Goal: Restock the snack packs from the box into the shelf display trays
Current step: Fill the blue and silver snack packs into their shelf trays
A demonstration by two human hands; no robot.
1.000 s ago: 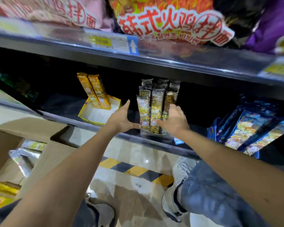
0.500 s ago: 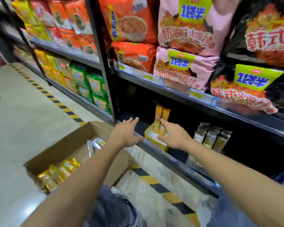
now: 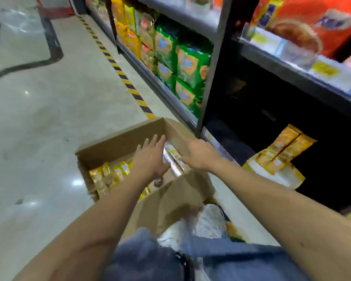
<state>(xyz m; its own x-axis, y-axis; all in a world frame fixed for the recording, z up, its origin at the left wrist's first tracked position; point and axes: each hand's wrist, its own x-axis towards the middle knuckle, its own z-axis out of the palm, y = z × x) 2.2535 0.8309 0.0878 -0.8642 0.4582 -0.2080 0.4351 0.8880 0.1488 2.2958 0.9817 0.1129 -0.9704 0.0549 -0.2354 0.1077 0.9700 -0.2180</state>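
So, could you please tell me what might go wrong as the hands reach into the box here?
1. The box holds silver packs and yellow packs side by side. With the left hand and right hand reaching in together, a hurried grab might mix kinds.
2. The two orange packs lean in the mostly empty yellow tray, so a nudge while restocking might topple them.

Overhead glare spots the floor left of the left hand, shelf recess beyond the right hand is dark, blur throughout, edges bowed.
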